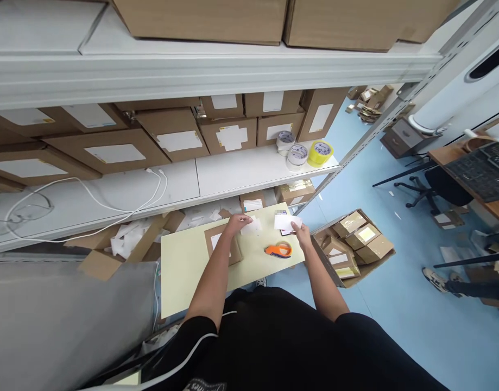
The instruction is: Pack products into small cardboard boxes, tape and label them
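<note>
My right hand (pixel 302 235) grips a white paper slip (pixel 285 221) by its near right corner, over the right part of a pale yellow board (pixel 184 271). My left hand (pixel 238 222) is closed in a pinch over the middle of the board. Close to its fingertips is another white slip (pixel 252 226); whether the fingers hold it I cannot tell. A cardboard box (pixel 235 251) with a white label lies partly behind my left forearm. Below the right-hand slip lies an orange tape cutter (pixel 278 250). Something dark and flat is partly covered by that slip.
Labelled boxes (pixel 228 136) line the shelf (pixel 233 174) ahead, with clear tape rolls (pixel 297 156) and a yellow roll (pixel 320 153). A carton (pixel 357 247) of small boxes stands right of the board. White cables (pixel 106 209) trail at left. A person's shoe (pixel 434 279) shows far right.
</note>
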### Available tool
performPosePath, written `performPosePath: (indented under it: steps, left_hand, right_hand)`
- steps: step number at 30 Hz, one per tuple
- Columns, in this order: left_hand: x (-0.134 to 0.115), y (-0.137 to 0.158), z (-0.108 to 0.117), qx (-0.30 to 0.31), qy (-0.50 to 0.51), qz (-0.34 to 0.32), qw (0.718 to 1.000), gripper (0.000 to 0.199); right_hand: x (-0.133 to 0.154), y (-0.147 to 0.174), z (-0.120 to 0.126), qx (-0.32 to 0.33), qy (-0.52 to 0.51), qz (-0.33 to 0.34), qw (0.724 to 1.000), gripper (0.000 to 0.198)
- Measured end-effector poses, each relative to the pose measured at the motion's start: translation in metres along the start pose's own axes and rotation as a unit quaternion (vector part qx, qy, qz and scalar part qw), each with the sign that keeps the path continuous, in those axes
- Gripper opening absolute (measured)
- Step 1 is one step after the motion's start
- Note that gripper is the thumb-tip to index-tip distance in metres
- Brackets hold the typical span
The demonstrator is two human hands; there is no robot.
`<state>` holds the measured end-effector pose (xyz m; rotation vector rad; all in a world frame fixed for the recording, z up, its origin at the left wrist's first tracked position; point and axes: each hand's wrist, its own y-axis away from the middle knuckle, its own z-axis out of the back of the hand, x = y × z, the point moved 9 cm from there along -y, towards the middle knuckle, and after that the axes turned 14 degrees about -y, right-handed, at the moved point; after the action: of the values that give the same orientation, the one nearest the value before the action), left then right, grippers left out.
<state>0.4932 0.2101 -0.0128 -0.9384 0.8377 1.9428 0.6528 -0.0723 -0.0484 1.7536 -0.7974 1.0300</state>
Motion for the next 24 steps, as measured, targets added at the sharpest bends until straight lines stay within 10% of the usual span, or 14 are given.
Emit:
performPosePath:
  steps: [9, 17, 24]
  left_hand:
    - [-0.007, 0.016, -0.007, -0.079, -0.032, -0.016, 0.996, 0.048]
    - [0.006, 0.093, 0.007, 0.038, 0.114, -0.021, 0.992, 0.043]
    - [0.062, 0.157, 0.079, -0.181, 0.309, 0.125, 0.925, 0.051]
  right_hand:
    - [0.004, 0.051, -0.061, 0.122, 0.08, -0.009, 0.989, 0.031]
    - [0.022, 0.099, -0.147, 0.225, 0.269, 0.104, 0.931, 0.021]
    - [0.007, 0.139, -0.227, 0.211, 0.121, 0.064, 0.968, 0.039]
